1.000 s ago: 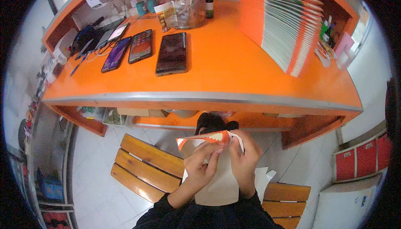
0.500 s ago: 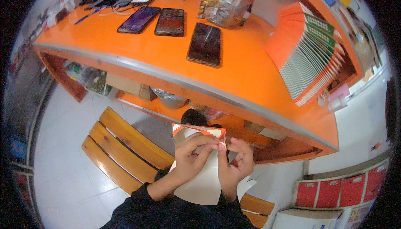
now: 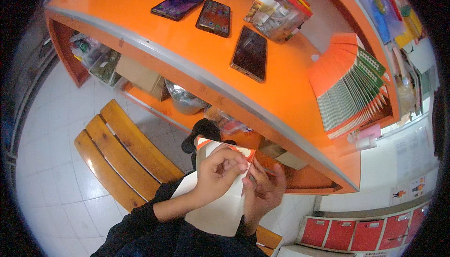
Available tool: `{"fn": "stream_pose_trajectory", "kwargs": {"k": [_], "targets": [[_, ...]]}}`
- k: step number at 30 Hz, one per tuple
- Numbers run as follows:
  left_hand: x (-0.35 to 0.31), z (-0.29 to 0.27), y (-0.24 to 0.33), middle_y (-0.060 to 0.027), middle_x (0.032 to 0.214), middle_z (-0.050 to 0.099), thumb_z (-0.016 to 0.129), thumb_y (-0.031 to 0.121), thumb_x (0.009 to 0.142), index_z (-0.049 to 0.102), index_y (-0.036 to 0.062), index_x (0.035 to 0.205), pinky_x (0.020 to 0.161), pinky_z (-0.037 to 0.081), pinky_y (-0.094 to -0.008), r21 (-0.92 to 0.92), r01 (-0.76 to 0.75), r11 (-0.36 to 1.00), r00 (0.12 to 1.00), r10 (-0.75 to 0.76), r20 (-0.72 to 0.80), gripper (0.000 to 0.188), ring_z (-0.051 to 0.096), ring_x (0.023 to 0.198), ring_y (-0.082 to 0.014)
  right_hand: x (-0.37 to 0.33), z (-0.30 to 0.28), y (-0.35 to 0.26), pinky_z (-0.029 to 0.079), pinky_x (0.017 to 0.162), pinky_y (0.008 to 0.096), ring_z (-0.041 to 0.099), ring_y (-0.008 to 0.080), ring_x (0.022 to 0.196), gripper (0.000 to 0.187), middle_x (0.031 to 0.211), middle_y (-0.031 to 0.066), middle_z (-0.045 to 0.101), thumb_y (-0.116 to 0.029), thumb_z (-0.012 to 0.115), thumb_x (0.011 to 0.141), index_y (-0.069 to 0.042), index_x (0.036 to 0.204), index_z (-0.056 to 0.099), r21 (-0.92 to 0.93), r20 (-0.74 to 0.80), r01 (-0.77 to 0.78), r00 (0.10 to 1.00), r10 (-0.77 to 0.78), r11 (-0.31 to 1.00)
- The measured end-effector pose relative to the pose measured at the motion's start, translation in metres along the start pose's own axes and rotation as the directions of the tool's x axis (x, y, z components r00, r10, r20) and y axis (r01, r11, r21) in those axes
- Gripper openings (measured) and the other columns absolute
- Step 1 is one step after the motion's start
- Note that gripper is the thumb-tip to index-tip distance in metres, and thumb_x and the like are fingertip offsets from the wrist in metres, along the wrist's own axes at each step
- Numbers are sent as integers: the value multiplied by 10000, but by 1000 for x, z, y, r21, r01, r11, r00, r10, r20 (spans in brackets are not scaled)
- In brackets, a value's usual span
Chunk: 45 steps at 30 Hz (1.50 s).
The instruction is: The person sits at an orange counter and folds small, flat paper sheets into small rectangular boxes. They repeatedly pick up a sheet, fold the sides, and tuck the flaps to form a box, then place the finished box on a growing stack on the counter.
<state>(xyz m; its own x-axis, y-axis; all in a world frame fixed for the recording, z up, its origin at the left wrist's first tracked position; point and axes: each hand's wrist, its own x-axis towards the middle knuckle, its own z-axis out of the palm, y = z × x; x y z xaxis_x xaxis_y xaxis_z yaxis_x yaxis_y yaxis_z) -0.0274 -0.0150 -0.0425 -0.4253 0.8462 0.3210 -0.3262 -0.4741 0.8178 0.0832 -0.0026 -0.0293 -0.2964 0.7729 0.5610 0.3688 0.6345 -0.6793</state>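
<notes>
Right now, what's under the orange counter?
Under the counter, I see a plastic bag, a cardboard box and a plastic-covered item. Your right hand and the orange-edged card cover part of the space; what's behind them can't be seen.

free room left of carton (image 3: 218, 210); desk (image 3: 281, 100) blocks ahead

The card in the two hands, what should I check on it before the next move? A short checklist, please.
1. Left hand on the card: ok, its fingertips pinch near the upper right corner.
2. Right hand gripping firmly: cannot tell; it is at the card's right edge, fingers loosely bent.
3. Card closed up: not ok, its pale lower panel lies open.
4. Orange-and-green stack apart from the hands: ok, it is on the counter.
5. Dark-screened phone apart from the hands: ok, also on the counter.
</notes>
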Motion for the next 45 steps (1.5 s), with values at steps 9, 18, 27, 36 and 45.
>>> {"fn": "stream_pose_trajectory", "kwargs": {"k": [9,18,27,36,45], "targets": [[-5,18,-1,-67,884,492,510,22,795,517,7,897,695,398,-209,54,23,998,999,-25,36,103,498,796,-112,8,-16,3,434,800,316,527,205,872,571,890,101,567,63,670,592,-35,1079,388,-197,15,143,990,-143,970],[-5,21,30,-168,1134,478,528,45,764,448,-6,1131,815,413,-302,343,-534,773,797,324,509,378,517,994,-237,7,-38,28,425,760,278,485,135,827,469,918,37,448,14,686,584,-78,944,400,391,-501,55,850,163,919],[-1,36,21,-18,812,554,525,165,830,527,-11,910,621,397,-182,75,212,974,946,-224,235,194,484,723,-41,-12,-53,29,453,609,273,556,170,700,438,905,110,554,-349,602,735,19,952,507,724,-160,-36,963,219,689],[-7,54,21,-27,608,479,535,102,786,528,-7,693,467,311,-217,119,77,990,939,-112,325,143,416,543,-69,-8,-78,13,409,471,310,530,234,516,265,608,121,557,-230,573,748,-8,604,552,270,-265,77,964,-3,960],[-4,21,25,-76,954,510,462,227,850,501,-38,989,730,378,-261,12,314,949,778,-264,570,302,467,867,-128,35,-100,-11,408,490,321,525,232,523,246,572,107,519,-181,551,756,7,598,529,169,129,118,982,-141,978]]}}
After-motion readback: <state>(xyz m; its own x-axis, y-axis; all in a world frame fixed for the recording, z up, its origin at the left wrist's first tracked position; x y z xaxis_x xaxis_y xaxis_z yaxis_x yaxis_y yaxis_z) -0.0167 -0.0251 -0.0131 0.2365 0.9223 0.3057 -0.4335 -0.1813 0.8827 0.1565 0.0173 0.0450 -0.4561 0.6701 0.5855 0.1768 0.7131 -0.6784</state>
